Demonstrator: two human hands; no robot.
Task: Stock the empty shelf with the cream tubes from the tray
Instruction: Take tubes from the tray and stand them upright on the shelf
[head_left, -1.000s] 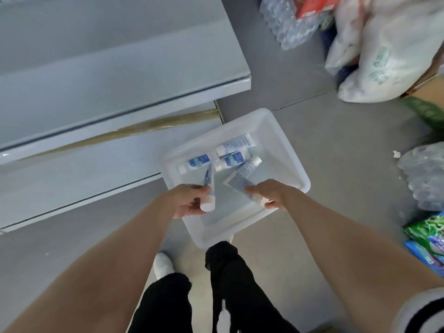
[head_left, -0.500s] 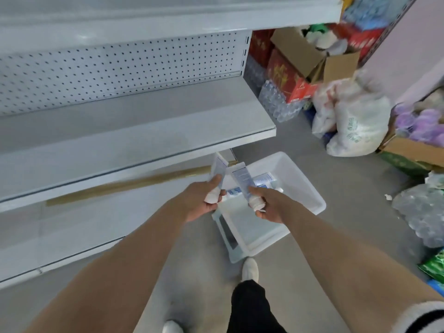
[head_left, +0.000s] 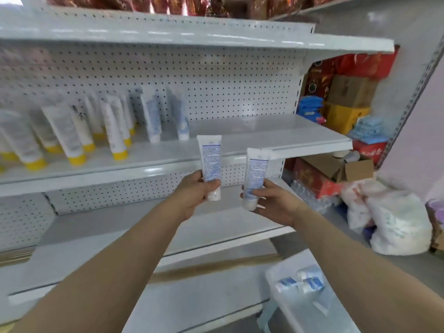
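Two cream tubes are held, one per hand. The left hand [head_left: 194,191] has its fingers wrapped round the lower end of the left tube [head_left: 211,159], just above the white cap. The right hand [head_left: 274,203] pinches the right tube [head_left: 255,171] low down between thumb and fingers. Both tubes stand upright, cap down and crimped end up, near each other but not touching, with the right one slightly lower.

The shelf [head_left: 276,135] has its front edge directly behind the upper halves of both tubes, and its bare stretch runs up and right of the grip. Two standing tubes [head_left: 151,116] with white caps sit on it, up and left of the left hand, against the pegboard [head_left: 228,87]. Farther left stand yellow-capped tubes [head_left: 69,133], too blurred to count. One lower shelf [head_left: 101,227] lies behind and below the hands.

One tray [head_left: 300,313] sits on the floor, below and right of the right hand. The loose tubes [head_left: 300,283] in it number at least three; blur prevents a firm count. White sacks [head_left: 396,224] and cardboard boxes [head_left: 348,92] lie well right of the grip.

Half a second ago both hands held the same tubes low, just over the tray; they are now raised to shelf-edge level.
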